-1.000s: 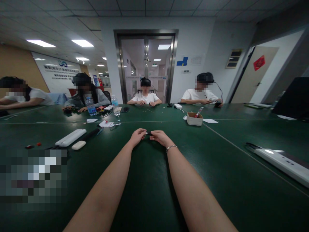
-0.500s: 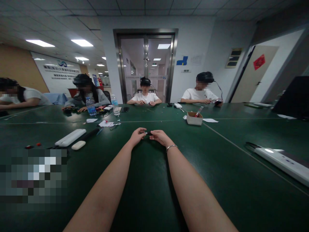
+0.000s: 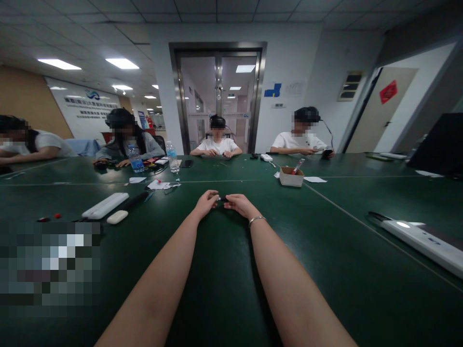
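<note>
My left hand (image 3: 207, 203) and my right hand (image 3: 239, 205) meet over the middle of the green table (image 3: 224, 270). Between their fingertips is a small black object with a silvery end (image 3: 222, 198); its kind is too small to make out. My left fingers pinch the silvery end, while those of my right hand are closed on the black part. Both hands partly cover it. A thin bracelet (image 3: 257, 220) circles my right wrist.
To the left lie a long white device (image 3: 105, 206) and a small white case (image 3: 117, 217). A small box (image 3: 291, 177) holding a pen-like item stands ahead right. Bottles (image 3: 172, 159) and paper scraps (image 3: 159, 185) are farther off. Several people sit across the table. A white device (image 3: 423, 241) lies right.
My hands and the small object stay in nearly the same place. Across the table at right, a person's hands and dark device have shifted slightly.
</note>
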The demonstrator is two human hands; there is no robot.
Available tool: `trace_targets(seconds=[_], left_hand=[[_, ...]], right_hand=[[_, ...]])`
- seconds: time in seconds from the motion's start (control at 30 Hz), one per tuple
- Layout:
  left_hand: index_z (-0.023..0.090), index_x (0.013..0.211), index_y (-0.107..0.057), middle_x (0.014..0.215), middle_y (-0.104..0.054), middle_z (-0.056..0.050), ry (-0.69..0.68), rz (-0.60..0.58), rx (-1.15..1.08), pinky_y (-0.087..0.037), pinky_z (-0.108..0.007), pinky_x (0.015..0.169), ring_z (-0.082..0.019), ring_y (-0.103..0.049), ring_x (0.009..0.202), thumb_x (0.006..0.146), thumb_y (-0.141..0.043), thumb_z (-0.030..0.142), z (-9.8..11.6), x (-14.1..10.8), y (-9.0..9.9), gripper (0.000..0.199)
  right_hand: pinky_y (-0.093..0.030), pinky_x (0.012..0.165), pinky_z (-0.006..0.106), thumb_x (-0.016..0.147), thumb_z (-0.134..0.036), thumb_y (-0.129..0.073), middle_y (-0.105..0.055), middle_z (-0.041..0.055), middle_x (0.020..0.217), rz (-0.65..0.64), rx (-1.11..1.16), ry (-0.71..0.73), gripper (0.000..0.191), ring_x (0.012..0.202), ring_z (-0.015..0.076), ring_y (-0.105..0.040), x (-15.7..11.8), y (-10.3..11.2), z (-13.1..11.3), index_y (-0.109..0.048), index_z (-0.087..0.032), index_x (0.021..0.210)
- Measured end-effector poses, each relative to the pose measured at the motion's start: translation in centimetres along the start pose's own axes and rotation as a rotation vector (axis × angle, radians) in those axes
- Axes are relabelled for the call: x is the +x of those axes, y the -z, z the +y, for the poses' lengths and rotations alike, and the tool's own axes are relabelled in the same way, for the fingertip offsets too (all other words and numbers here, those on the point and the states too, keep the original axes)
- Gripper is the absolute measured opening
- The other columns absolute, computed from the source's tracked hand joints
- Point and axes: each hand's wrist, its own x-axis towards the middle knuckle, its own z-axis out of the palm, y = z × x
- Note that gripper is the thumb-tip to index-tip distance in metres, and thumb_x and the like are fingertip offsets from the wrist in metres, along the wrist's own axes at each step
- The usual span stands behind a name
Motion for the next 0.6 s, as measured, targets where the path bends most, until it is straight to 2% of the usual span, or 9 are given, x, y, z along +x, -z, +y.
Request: trace_targets(seconds=[0.1,0.2,0.43,0.6], left_hand=[[0.018,0.111,-0.051,0.09,-0.058,-0.004,-0.03,0.002,0.011,-0.046,-0.022,0.055,-0.008,-0.056,0.062,0.07,-0.063,0.025,0.09,-0.15,0.06,0.043],[0.017,0.109,-0.053,0.087,-0.057,-0.003,-0.053,0.012,0.026,-0.045,-0.021,0.055,-0.007,-0.055,0.06,0.067,-0.064,0.02,0.38,-0.31,0.08,0.043],[0.014,0.1,-0.056,0.069,-0.056,0.0,0.009,0.007,-0.003,-0.043,-0.02,0.053,-0.007,-0.052,0.054,0.075,-0.058,0.029,0.28,-0.02,-0.03,0.029],[0.013,0.093,-0.059,0.066,-0.056,-0.001,0.008,-0.026,0.008,-0.043,-0.02,0.053,-0.008,-0.052,0.055,0.079,-0.054,0.034,-0.28,0.4,-0.03,0.026]], right_hand=[[-0.056,0.057,0.022,0.076,-0.006,-0.062,-0.061,0.005,0.061,0.002,0.005,0.004,0.006,0.054,0.0108,-0.062,0.11,0.1,0.11,-0.06,-0.007,0.07],[-0.056,0.058,0.023,0.076,-0.006,-0.062,-0.061,0.0052,0.063,0.002,0.007,0.003,0.004,0.054,0.0106,-0.062,0.18,0.17,0.15,-0.06,-0.006,0.072],[-0.056,0.059,0.023,0.076,-0.006,-0.062,-0.06,0.0042,0.06,0.003,0.0,-0.002,0.006,0.054,0.011,-0.062,0.15,0.13,0.1,-0.06,-0.006,0.07],[-0.056,0.06,0.023,0.076,-0.007,-0.062,-0.061,0.005,0.062,-0.01,-0.019,0.006,0.007,0.055,0.011,-0.062,0.16,0.18,0.15,-0.061,-0.007,0.07]])
